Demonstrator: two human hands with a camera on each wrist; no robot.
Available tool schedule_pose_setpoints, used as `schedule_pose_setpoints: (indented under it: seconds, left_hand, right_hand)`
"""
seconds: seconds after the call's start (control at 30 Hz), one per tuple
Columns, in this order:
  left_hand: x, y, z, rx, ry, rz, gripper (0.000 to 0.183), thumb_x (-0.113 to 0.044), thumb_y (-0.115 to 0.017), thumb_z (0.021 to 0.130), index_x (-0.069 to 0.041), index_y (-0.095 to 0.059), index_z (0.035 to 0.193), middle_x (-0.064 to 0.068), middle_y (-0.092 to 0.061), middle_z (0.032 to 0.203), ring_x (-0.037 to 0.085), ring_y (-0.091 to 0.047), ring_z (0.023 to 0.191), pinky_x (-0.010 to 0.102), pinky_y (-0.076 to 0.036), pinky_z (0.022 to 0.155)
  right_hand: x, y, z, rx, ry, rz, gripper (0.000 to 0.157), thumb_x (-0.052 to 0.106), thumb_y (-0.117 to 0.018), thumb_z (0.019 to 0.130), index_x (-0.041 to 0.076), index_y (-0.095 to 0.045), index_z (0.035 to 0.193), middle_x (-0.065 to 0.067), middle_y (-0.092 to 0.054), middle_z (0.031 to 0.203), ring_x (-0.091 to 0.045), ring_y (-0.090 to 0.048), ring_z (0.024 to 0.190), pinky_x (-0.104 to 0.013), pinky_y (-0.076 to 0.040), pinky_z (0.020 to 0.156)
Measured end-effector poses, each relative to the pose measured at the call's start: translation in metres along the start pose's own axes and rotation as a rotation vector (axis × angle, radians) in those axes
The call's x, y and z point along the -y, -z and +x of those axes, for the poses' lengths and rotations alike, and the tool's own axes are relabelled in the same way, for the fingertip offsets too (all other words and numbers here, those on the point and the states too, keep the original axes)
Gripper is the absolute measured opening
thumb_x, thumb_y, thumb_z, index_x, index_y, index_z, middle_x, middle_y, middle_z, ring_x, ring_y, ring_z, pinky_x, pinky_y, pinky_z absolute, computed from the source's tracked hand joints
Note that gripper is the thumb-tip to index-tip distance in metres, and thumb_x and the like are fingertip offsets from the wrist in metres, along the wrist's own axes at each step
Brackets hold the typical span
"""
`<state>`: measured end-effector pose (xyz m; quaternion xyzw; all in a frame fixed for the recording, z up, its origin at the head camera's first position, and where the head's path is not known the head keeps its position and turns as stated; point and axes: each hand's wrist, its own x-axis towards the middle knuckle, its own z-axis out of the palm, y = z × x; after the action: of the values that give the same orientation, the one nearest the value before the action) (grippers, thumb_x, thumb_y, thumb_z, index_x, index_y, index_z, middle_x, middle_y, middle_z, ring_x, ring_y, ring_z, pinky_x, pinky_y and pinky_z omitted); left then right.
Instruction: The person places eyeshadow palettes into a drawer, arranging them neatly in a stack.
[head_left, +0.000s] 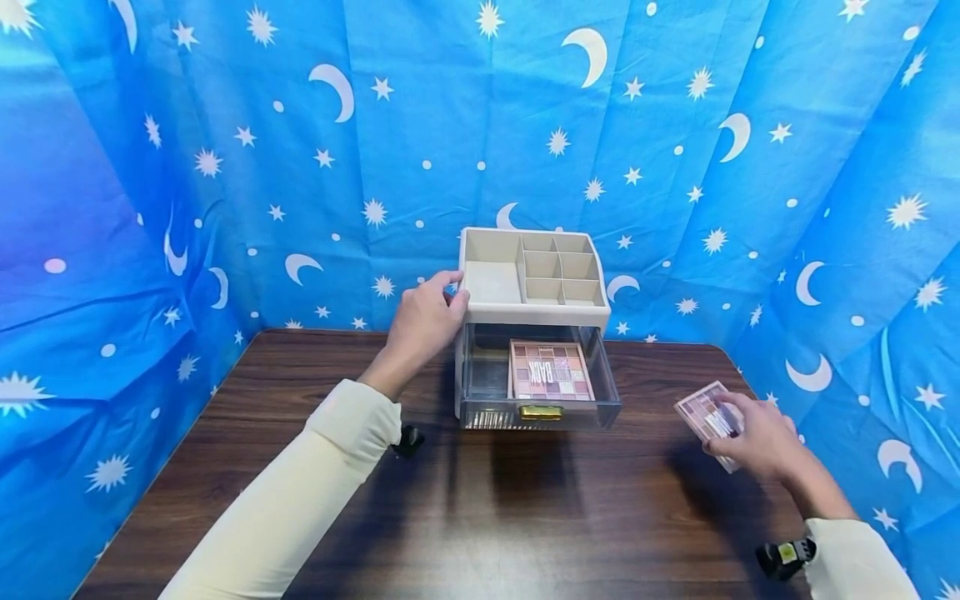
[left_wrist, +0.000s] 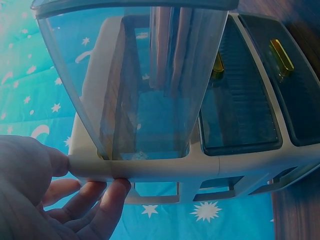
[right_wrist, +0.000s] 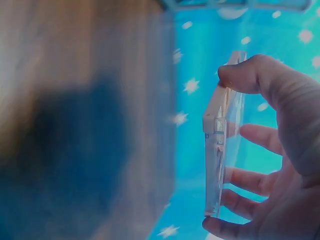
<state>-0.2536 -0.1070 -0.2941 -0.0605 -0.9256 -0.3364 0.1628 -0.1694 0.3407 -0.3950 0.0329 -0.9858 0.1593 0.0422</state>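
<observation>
A white drawer organizer (head_left: 536, 315) stands at the back middle of the table, its clear top drawer (head_left: 491, 414) pulled out. Inside that drawer lies an eyeshadow palette (head_left: 551, 372) with a grid of pink and brown shades. My left hand (head_left: 426, 325) grips the organizer's upper left side; in the left wrist view, the thumb and fingers (left_wrist: 112, 197) hold its side edge. Off to the right, above the table, my right hand (head_left: 765, 437) holds a second eyeshadow palette (head_left: 707, 415) by its edges. The right wrist view shows this palette (right_wrist: 215, 145) edge-on between thumb and fingers.
Open compartments (head_left: 491, 282) form the organizer's top. Two more drawers with gold handles (left_wrist: 282, 55) sit below the pulled-out one, both closed. The dark wooden table (head_left: 517, 533) meets a blue curtain (head_left: 450, 108) with moons and stars at the back and sides.
</observation>
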Motion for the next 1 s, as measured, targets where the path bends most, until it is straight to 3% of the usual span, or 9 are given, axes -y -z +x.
schedule_pose_setpoints:
  seconds: [0.23, 0.43, 0.5, 0.67, 0.8, 1.0]
  left_hand:
    - [0.0, 0.0, 0.0, 0.005, 0.001, 0.003, 0.044, -0.035, -0.05, 0.097, -0.02, -0.052, 0.138, 0.006, -0.067, 0.089, 0.025, -0.06, 0.091, 0.042, -0.047, 0.083]
    - [0.0, 0.0, 0.001, -0.002, -0.005, -0.003, 0.044, -0.035, -0.05, 0.096, -0.02, -0.053, 0.138, 0.007, -0.067, 0.087, 0.027, -0.058, 0.112, 0.046, -0.043, 0.097]
    - [0.0, 0.0, 0.001, 0.0, -0.001, -0.005, 0.045, -0.035, -0.05, 0.096, -0.02, -0.053, 0.138, 0.006, -0.066, 0.085, 0.028, -0.057, 0.112, 0.046, -0.043, 0.096]
    - [0.001, 0.0, 0.001, 0.005, 0.004, -0.002, 0.045, -0.035, -0.05, 0.096, -0.02, -0.052, 0.139, 0.007, -0.065, 0.083, 0.028, -0.057, 0.113, 0.046, -0.043, 0.095]
    - [0.0, 0.0, 0.001, -0.001, 0.002, -0.002, 0.045, -0.035, -0.05, 0.096, -0.019, -0.052, 0.138, 0.008, -0.066, 0.085, 0.029, -0.052, 0.125, 0.048, -0.04, 0.102]
    - [0.0, 0.0, 0.0, 0.006, 0.009, -0.003, 0.045, -0.035, -0.05, 0.096, -0.019, -0.052, 0.138, 0.008, -0.067, 0.089, 0.028, -0.055, 0.119, 0.048, -0.041, 0.1]
  right_hand:
    - [0.045, 0.04, 0.005, 0.001, 0.14, 0.076, 0.08, 0.03, -0.081, 0.069, 0.007, -0.046, 0.138, -0.029, -0.049, 0.119, -0.036, -0.047, 0.095, -0.03, -0.039, 0.062]
    - [0.086, 0.066, 0.007, 0.008, 0.268, 0.086, 0.075, 0.023, -0.08, 0.071, 0.012, -0.048, 0.139, -0.023, -0.048, 0.128, -0.034, -0.045, 0.104, -0.033, -0.041, 0.07]
    - [0.099, 0.071, 0.009, 0.017, 0.303, 0.089, 0.074, 0.021, -0.079, 0.071, 0.014, -0.049, 0.138, -0.02, -0.048, 0.131, -0.033, -0.044, 0.107, -0.035, -0.042, 0.073]
    - [0.131, 0.077, 0.012, 0.071, 0.384, 0.109, 0.073, 0.021, -0.078, 0.072, 0.021, -0.049, 0.139, -0.014, -0.043, 0.139, -0.031, -0.04, 0.117, -0.041, -0.044, 0.08]
    - [0.154, 0.077, 0.017, 0.109, 0.446, 0.093, 0.075, 0.022, -0.077, 0.072, 0.026, -0.047, 0.141, -0.01, -0.039, 0.144, -0.03, -0.038, 0.122, -0.044, -0.046, 0.084]
    - [0.181, 0.069, 0.027, 0.15, 0.488, 0.048, 0.077, 0.026, -0.076, 0.07, 0.03, -0.047, 0.14, -0.006, -0.039, 0.144, -0.026, -0.036, 0.122, -0.045, -0.047, 0.088]
